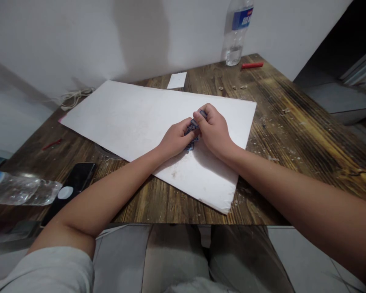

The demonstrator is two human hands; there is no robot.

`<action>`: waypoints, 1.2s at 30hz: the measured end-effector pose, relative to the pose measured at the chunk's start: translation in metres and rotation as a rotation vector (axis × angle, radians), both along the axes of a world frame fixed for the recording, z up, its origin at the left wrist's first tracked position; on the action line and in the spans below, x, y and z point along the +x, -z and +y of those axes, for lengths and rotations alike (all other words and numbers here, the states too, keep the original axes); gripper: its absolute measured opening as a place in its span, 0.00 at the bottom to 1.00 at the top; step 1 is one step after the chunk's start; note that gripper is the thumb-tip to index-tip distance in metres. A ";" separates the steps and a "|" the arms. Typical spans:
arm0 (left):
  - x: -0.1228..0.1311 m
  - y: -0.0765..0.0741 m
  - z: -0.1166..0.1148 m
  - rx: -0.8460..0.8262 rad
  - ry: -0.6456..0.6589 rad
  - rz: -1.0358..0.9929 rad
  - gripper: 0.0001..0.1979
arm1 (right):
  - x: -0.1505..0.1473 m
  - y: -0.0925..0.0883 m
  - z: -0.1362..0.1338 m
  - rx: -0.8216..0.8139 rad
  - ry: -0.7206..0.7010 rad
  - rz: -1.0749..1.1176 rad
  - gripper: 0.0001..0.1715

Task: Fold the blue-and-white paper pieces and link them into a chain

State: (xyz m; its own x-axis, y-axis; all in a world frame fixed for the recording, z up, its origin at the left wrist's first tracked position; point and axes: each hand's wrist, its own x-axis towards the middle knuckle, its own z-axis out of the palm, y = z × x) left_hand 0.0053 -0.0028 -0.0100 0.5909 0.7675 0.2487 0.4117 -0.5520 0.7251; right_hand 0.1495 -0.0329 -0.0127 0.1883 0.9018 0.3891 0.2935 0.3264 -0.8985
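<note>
Over the right part of a white board (134,118), my two hands meet around a small dark blue and grey patterned piece (189,146). Its exact kind is hard to make out because fingers cover most of it. My left hand (178,136) grips its lower left part between thumb and fingers. My right hand (213,126) pinches its upper end, thumb on top and fingers curled behind. The board lies slanted across a dark wooden table (280,142).
A clear bottle (234,36) stands at the back beside a red stick (252,65). A white card (177,80) lies behind the board. At left are a phone (82,173), a lying plastic bottle (24,189), a thin red piece (51,144) and a white cable (76,95).
</note>
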 end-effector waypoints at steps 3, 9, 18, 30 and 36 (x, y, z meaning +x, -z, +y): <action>0.000 0.000 0.000 -0.011 0.012 -0.019 0.09 | 0.000 -0.001 -0.001 -0.018 0.001 0.008 0.11; -0.001 0.000 0.001 -0.014 0.016 -0.019 0.07 | 0.001 -0.004 -0.002 -0.055 0.019 0.011 0.10; -0.001 -0.005 -0.004 -0.041 -0.020 -0.025 0.10 | 0.005 -0.003 0.001 -0.086 0.085 0.016 0.08; 0.000 -0.003 -0.004 -0.034 -0.159 -0.213 0.10 | 0.006 0.003 0.007 -0.117 0.056 -0.070 0.08; 0.001 0.000 -0.004 -0.134 -0.182 -0.355 0.13 | 0.007 -0.002 0.003 -0.127 0.000 -0.180 0.06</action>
State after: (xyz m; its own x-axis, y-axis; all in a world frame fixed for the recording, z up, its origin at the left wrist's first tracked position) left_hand 0.0060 -0.0063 -0.0098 0.3382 0.8907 0.3039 0.2051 -0.3849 0.8999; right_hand 0.1564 -0.0299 -0.0102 0.1260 0.9456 0.3000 0.4528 0.2143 -0.8655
